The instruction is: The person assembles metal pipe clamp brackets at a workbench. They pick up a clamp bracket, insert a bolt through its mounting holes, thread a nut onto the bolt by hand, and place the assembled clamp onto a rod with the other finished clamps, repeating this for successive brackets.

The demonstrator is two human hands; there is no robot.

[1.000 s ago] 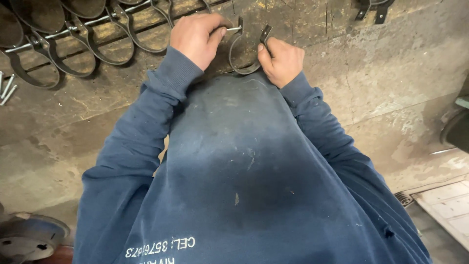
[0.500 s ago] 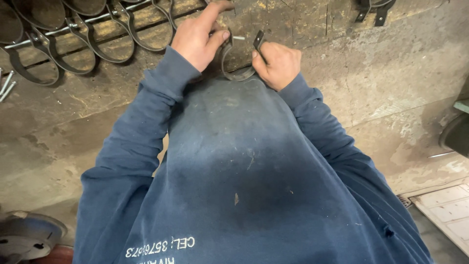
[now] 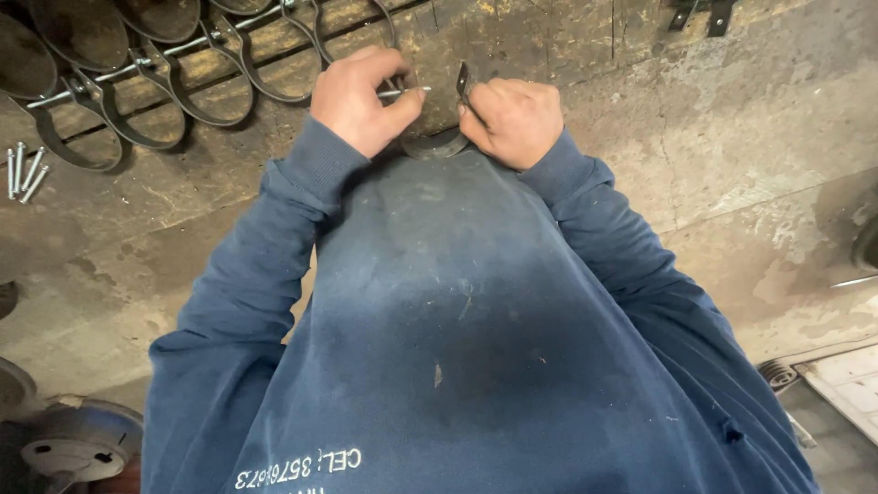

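My left hand (image 3: 361, 96) pinches a thin silvery bolt (image 3: 402, 91) that points right toward the flat end of a dark metal ring clamp (image 3: 439, 144). The clamp's other end, a flat tab (image 3: 463, 82), is gripped by my right hand (image 3: 512, 119). The lower curve of the clamp shows between my wrists, just above my blue sweatshirt. Most of the clamp is hidden by my fingers.
A row of similar dark ring clamps (image 3: 174, 87) hangs on a rod at the top left over the worn concrete floor. A few loose bolts (image 3: 23, 174) lie at the far left. A round metal part (image 3: 78, 444) sits bottom left, a light tile and drain (image 3: 823, 375) bottom right.
Both hands have shifted slightly down and together with the clamp. My left hand now holds the bolt level, pointed at the clamp's tab.
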